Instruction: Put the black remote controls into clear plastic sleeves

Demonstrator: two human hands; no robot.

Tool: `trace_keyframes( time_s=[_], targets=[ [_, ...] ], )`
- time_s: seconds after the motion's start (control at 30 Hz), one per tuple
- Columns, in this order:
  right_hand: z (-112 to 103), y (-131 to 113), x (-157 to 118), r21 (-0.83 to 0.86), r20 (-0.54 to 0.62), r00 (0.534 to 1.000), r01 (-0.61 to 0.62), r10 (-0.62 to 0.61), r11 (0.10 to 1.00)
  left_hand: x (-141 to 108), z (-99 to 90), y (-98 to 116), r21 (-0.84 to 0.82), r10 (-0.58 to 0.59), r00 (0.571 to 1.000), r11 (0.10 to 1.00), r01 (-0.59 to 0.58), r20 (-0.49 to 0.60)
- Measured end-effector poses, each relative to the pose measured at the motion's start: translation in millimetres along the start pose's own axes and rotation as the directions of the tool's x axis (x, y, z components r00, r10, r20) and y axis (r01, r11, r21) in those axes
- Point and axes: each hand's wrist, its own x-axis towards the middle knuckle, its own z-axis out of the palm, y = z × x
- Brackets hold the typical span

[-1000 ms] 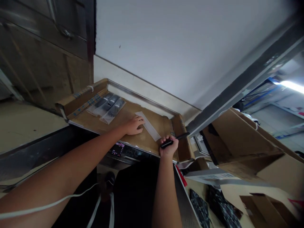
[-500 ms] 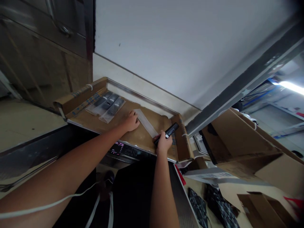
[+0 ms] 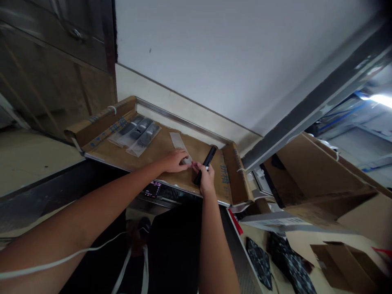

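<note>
My right hand (image 3: 206, 176) is closed around a slim, long black object (image 3: 210, 155) with a small white mark on it, tilted with its far end up and to the right. Its exact kind I cannot make out. A narrow clear plastic bag (image 3: 177, 141) lies flat on the cardboard, pointing away from me. My left hand (image 3: 177, 160) grips the near end of this bag, its fingertips close to those of my right hand. To the left rest several clear bags (image 3: 136, 136) with dark, long objects inside, each with a pale band.
A cardboard-lined tray (image 3: 159, 165) with raised side flaps forms the work surface against a white wall (image 3: 190, 61). Below its front edge is a small lit screen (image 3: 152, 189). Open cardboard boxes (image 3: 318, 171) and dark patterned items (image 3: 260, 261) stand at the right. A white cable (image 3: 76, 255) crosses my left arm.
My left hand has moved right along the bag to its near end. My right hand has shifted slightly left and up, turning the black object more upright.
</note>
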Motion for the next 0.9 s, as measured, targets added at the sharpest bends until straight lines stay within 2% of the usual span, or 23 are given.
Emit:
trace_keyframes(
  time_s=[0.13, 0.37, 0.47, 0.57, 0.67, 0.73, 0.83, 0.9],
  targets=[
    [17.7, 7.8, 5.2, -0.008, 0.069, 0.997, -0.033, 0.034, 0.999, 1.8, 2.6, -1.2, 0.023, -0.016, 0.999, 1.0, 0.016, -0.031],
    [29.5, 7.0, 5.5, 0.101, 0.053, 0.999, 0.004, -0.009, 0.995, 2.7, 7.5, -9.8, 0.098, -0.057, 0.996, 0.993, 0.064, -0.07],
    [28.7, 3.4, 2.7, 0.067, 0.001, 1.0, 0.004, -0.005, 0.998, 4.0, 8.1, -11.7, 0.104, -0.135, 0.983, 0.983, 0.149, -0.125],
    [28.3, 1.3, -0.2, -0.037, -0.057, 0.998, -0.039, 0.037, 0.999, 5.7, 6.5, -14.2, 0.063, -0.255, 0.944, 0.96, 0.273, -0.21],
    [24.4, -1.3, -4.0, -0.208, 0.082, 0.994, -0.058, 0.076, 0.976, 7.2, 3.6, -18.4, -0.008, -0.297, 0.919, 0.952, 0.305, -0.26],
    [17.1, -5.7, -6.6, -0.328, 0.206, 0.97, -0.054, 0.127, 0.943, 7.8, 2.1, -22.0, -0.063, -0.314, 0.913, 0.949, 0.309, -0.259],
    [-0.3, -16.9, -8.8, -0.452, 0.319, 0.908, -0.107, 0.272, 0.886, 8.2, 2.0, -27.5, -0.167, -0.368, 0.898, 0.927, 0.335, -0.242],
    [-11.5, -25.2, -8.4, -0.514, 0.372, 0.837, -0.175, 0.402, 0.84, 8.2, 3.3, -30.3, -0.228, -0.387, 0.894, 0.913, 0.337, -0.227]
  ],
)
